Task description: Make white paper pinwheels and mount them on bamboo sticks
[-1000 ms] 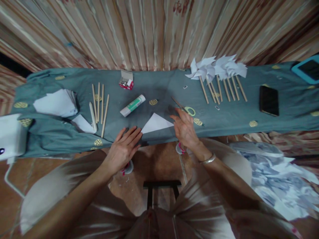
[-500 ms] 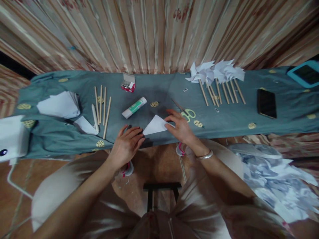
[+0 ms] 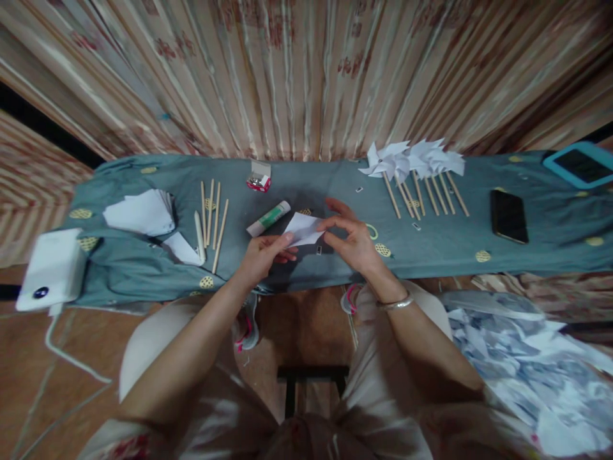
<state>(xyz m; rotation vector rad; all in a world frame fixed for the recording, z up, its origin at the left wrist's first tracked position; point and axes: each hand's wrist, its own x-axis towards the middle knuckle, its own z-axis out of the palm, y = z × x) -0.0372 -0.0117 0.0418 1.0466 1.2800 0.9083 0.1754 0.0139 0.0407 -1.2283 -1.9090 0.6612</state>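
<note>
A small white sheet of paper is held up between my two hands, just above the cloth. My left hand pinches its left corner between thumb and fingers. At its right edge, the thumb and index finger of my right hand grip it, with the other fingers raised. Behind the paper's left side lies a glue stick with a green label. Scissors with yellow-green handles are mostly hidden behind my right hand.
Paper pinwheels on wooden sticks lie at the back right, near a black phone and a blue-framed tablet. On the left are stacked paper, several wooden sticks and a white device. A small red box sits behind.
The paper has come up off the cloth and looks opened from its triangular shape. My left hand has moved onto its left corner and closed on it. The view has shifted slightly.
</note>
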